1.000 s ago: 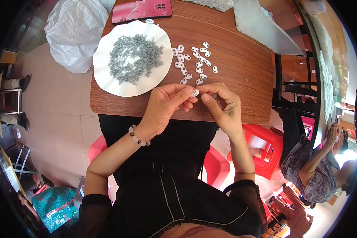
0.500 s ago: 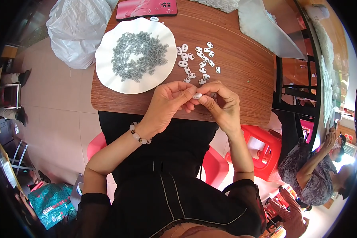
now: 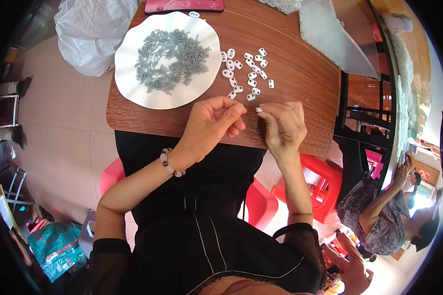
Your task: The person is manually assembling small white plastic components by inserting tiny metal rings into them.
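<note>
Above the table's near edge, my left hand (image 3: pixel 212 119) is closed in a pinch, thumb against the curled fingers; whatever its fingertips hold is hidden. A short gap to its right, my right hand (image 3: pixel 288 125) pinches a small white plastic piece (image 3: pixel 259 110) between thumb and fingers. Just beyond the hands lie several small white two-holed cord lock parts (image 3: pixel 230 64), rounded ones on the left and smaller squarish ones (image 3: pixel 251 83) towards the right. Left of them stands a wavy-rimmed white plate (image 3: pixel 125 91) with a heap of small grey metal springs (image 3: pixel 172 61).
A pink phone (image 3: pixel 184 5) lies at the table's far edge, one white cord lock part (image 3: pixel 194 14) near it. A white plastic bag (image 3: pixel 93 37) is at far left. Right of me stands a red stool (image 3: pixel 312 189). Another person (image 3: pixel 379 211) is at the far right.
My hands have come apart; the right one has shifted right and slightly away, with a small white piece at its fingertips. The left has stayed nearly in place.
</note>
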Available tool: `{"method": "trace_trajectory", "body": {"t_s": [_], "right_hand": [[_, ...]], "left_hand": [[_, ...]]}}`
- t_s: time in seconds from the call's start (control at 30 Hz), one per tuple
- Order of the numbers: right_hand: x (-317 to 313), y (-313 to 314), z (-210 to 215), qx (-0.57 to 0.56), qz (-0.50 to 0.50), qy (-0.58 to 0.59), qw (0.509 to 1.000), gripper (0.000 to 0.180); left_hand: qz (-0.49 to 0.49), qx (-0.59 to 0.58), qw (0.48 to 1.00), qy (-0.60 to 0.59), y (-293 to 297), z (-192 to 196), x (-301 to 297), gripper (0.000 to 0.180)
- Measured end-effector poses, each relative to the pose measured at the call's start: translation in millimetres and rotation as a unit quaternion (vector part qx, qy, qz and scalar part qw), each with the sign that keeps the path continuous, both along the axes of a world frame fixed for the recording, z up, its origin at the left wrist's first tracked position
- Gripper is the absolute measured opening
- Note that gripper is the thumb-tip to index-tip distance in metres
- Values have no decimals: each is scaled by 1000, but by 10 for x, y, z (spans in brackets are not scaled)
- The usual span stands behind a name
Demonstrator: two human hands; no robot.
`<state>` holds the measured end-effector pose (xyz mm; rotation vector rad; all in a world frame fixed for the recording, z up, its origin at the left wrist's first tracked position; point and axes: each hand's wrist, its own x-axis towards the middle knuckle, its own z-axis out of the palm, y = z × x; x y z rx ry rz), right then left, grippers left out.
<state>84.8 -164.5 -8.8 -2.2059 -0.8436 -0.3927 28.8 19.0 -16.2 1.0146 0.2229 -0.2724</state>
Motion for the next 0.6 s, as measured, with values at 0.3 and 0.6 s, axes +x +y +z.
{"method": "trace_trajectory", "body": {"t_s": [0.3,0.6], "right_hand": [[14,-9,19,-50,8,39,998,15],[-95,-32,106,221,1,427,877,11]], "left_hand": [[6,-5,1000,2,0,-17,-5,20],[-2,13,999,-41,-37,-48,-32,17]]}}
